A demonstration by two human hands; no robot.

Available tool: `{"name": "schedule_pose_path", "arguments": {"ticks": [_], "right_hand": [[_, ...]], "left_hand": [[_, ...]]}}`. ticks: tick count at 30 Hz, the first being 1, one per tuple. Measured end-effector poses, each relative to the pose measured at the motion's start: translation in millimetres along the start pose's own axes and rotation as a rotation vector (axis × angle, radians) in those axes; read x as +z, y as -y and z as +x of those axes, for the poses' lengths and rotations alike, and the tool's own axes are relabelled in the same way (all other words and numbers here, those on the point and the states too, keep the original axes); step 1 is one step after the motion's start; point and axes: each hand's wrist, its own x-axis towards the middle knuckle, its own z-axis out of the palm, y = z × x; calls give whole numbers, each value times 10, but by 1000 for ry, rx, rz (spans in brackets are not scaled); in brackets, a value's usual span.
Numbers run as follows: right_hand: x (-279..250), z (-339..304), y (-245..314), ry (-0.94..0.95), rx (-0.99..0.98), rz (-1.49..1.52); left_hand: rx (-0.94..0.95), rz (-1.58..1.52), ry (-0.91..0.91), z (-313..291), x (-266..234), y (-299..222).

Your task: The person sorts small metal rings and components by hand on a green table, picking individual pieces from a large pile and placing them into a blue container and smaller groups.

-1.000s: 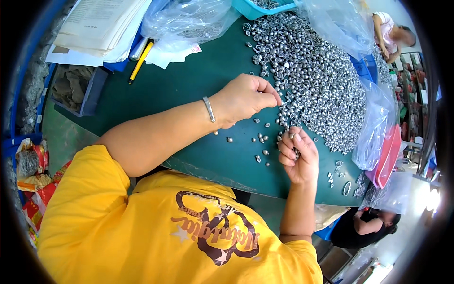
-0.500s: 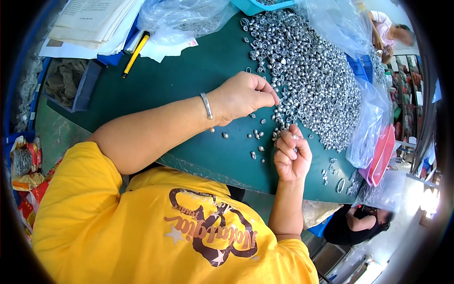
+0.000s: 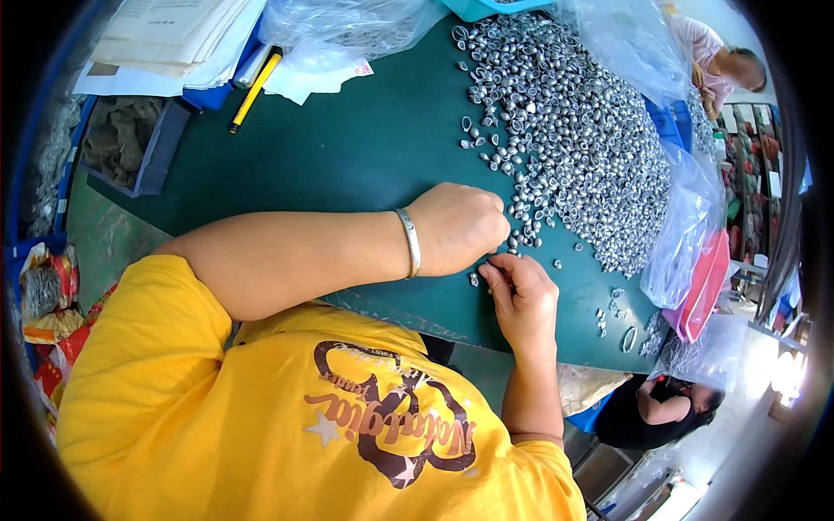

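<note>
Green desk (image 3: 330, 165) bearing a heap of silvery oval metal pieces (image 3: 565, 130), left hand (image 3: 460, 226) curling fist-like at the heap's eight o'clock, right hand (image 3: 526, 300) nearly pinching at its seven o'clock, any held piece being too hidden to tell.

Site: workshop, probably small-metal-parts handwork. Evidence: green tabletop (image 3: 373, 130) bearing a large heap of loose silvery metal pieces (image 3: 573, 148); clear plastic bags (image 3: 678, 243), turquoise basket (image 3: 491, 7) and red-pink tray (image 3: 708, 291) around it. Stacked papers (image 3: 165, 35) at far left; grey bin (image 3: 161, 156) nearby. Loaded shelving (image 3: 751, 174) beyond. Two other people, one in pink (image 3: 712, 56), one in black (image 3: 638, 421).
</note>
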Motion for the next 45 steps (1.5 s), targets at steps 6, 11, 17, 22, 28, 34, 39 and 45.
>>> {"name": "schedule_pose_path", "arguments": {"ticks": [6, 11, 17, 22, 28, 34, 39, 45], "right_hand": [[-29, -55, -133, -97, 504, 764], [-82, 48, -199, -66, 643, 1427], [-104, 103, -200, -138, 637, 1026], [13, 259, -196, -199, 175, 232], [32, 359, -155, -177, -3, -107], [-43, 229, -196, -208, 326, 956], [-81, 250, -203, 60, 342, 1627], [-227, 237, -323, -54, 441, 1714]], "left_hand": [[-24, -46, -17, -10, -16, -22], [-91, -121, 6, -14, -31, -28], [-136, -109, 16, -28, -51, -21], [-218, -531, -96, 76, -11, 28], [-684, -1859, 230, 156, -158, 151], [-658, -2046, 319, 148, -138, 206], [-721, -1935, 203, 155, -147, 149], [-718, -1726, -65, 188, -242, 127]]}}
